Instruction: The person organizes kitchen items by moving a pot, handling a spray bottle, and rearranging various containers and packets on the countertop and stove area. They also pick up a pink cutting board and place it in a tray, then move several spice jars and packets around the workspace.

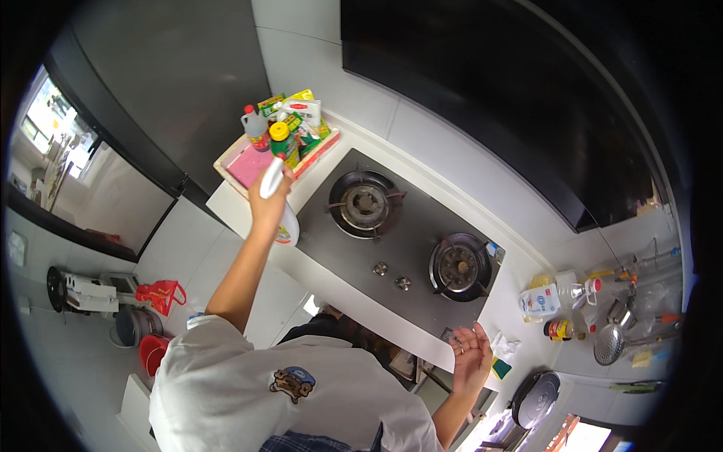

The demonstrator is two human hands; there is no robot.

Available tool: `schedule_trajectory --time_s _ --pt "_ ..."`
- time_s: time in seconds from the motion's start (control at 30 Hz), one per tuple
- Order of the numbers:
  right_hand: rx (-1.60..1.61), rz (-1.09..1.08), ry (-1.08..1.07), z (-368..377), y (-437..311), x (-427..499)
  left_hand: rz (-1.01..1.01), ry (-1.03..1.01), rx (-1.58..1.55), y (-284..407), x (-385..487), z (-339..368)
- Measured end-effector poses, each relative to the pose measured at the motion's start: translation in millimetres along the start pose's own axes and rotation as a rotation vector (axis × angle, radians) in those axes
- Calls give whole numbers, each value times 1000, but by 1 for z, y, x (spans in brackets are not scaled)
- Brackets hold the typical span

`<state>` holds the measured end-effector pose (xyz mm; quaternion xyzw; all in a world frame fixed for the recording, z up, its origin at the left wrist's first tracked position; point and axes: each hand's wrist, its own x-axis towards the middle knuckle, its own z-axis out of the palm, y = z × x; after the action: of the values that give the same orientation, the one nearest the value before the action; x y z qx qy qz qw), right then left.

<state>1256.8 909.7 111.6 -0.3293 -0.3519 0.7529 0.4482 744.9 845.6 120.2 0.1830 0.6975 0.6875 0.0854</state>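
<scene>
My left hand point(270, 198) is closed around the neck of a white spray bottle point(288, 223) with a red nozzle tip, held upright at the left end of a black glass gas hob point(344, 248). Just beyond it, a shallow box point(319, 156) with a pink bottom holds a green bottle with a yellow cap point(284, 144), a jug-shaped bottle with a red cap point(256, 130) and several packets point(303, 113). My right hand point(470, 359) is raised, palm up and holding nothing, by the hob's front right corner. Two burners point(366, 204) with pan supports sit on the hob.
Right of the hob lie a crumpled white cloth point(504, 346) and a green and yellow sponge point(500, 367). Oil and sauce bottles point(559, 329) and a skimmer point(609, 344) stand farther right. A black range hood point(480, 101) overhangs the back. Red bucket point(152, 354) on the floor, left.
</scene>
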Motion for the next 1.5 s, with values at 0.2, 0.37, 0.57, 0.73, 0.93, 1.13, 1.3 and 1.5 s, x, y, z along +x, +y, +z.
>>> schedule_trajectory --time_s 0.2,0.37,0.57,0.73,0.93,1.13,1.3,1.5 --pt "-189 99 -90 34 31 15 105 -75 0 -34 -54 -6" --pt "-573 146 -373 89 88 30 264 -272 89 -27 -93 4" --pt "-1136 -307 -591 163 137 43 437 -484 190 -5 -133 16" --pt "-1016 -248 -506 172 191 57 350 -656 126 -5 -156 12" --pt "-954 -261 -294 171 232 70 306 -967 140 -49 -113 -17" --pt "-996 -395 -228 194 248 108 61 -4 665 -169 40 -114" --pt "-942 -340 -205 203 258 130 -595 398 443 -246 139 -152" --pt "-886 -319 -147 210 267 140 -950 173 71 -267 174 -131"
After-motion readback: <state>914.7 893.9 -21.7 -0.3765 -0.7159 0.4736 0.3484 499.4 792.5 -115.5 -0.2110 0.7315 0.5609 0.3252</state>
